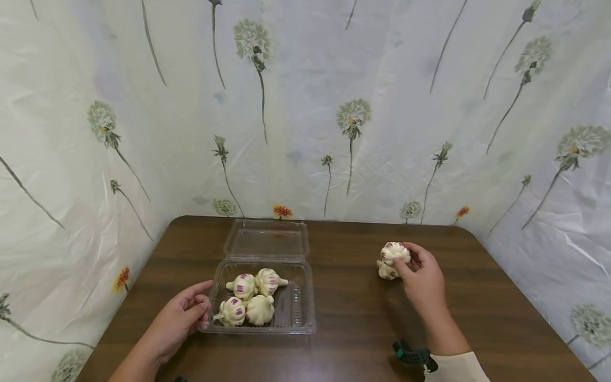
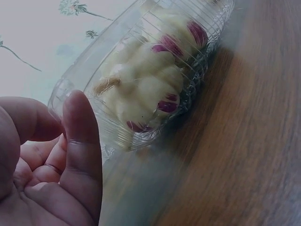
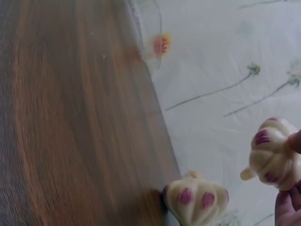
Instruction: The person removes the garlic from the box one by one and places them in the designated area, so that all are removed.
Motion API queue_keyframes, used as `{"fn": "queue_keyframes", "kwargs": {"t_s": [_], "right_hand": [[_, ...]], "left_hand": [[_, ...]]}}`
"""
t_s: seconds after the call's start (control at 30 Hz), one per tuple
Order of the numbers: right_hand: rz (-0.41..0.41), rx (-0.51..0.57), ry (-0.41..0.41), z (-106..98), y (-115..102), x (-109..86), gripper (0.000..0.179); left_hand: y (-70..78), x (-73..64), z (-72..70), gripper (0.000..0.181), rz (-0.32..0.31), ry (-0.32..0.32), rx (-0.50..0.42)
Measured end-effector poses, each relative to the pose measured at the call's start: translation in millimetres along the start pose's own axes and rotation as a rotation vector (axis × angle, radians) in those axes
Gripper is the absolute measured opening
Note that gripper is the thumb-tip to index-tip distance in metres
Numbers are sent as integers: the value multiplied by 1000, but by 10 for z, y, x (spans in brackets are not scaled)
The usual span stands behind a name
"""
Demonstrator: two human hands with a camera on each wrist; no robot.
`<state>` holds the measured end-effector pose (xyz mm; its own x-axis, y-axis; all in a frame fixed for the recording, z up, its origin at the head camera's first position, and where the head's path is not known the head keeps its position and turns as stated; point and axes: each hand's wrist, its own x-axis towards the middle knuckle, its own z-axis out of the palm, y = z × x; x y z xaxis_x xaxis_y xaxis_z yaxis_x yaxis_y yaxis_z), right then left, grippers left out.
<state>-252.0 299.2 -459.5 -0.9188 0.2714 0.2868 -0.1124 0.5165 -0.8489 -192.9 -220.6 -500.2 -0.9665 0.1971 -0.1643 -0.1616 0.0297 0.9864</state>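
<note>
A clear plastic clamshell container [image 1: 302, 313] lies on the table with its lid folded back. Inside it sit several garlic bulbs [image 1: 260, 310], cream with purple patches, grouped toward the left. My left hand [image 1: 179, 321] is at the container's left rim; the left wrist view shows thumb and forefinger pinching that edge. On the right side, my right hand [image 1: 426, 281] holds another garlic bulb [image 3: 270, 155] between thumb and fingers. Just below the held bulb in the head view, one more garlic bulb [image 3: 197, 201] rests on the table, partly hidden behind it.
The brown wooden table [image 1: 353, 318] reaches back to a pale curtain [image 1: 296, 116] printed with dandelions, which also hangs along both sides. The open lid [image 1: 266, 243] extends toward the far table edge. A dark band [image 1: 412, 354] is on the right wrist.
</note>
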Motion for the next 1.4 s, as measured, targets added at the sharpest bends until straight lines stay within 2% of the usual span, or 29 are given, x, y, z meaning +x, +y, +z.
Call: {"fn": "queue_keyframes", "kwargs": {"t_s": [0.23, 0.53, 0.9, 1.4], "right_hand": [[42, 4, 39, -75, 47, 29, 52], [88, -4, 45, -199, 165, 39, 54], [137, -47, 90, -316, 354, 33, 53], [234, -66, 56, -333, 586, 21, 56]], "left_hand": [[-17, -6, -5, 58, -12, 1, -29], [3, 5, -7, 58, 6, -23, -20], [-2, -3, -15, 58, 3, -21, -14], [16, -10, -3, 58, -4, -7, -16]]}}
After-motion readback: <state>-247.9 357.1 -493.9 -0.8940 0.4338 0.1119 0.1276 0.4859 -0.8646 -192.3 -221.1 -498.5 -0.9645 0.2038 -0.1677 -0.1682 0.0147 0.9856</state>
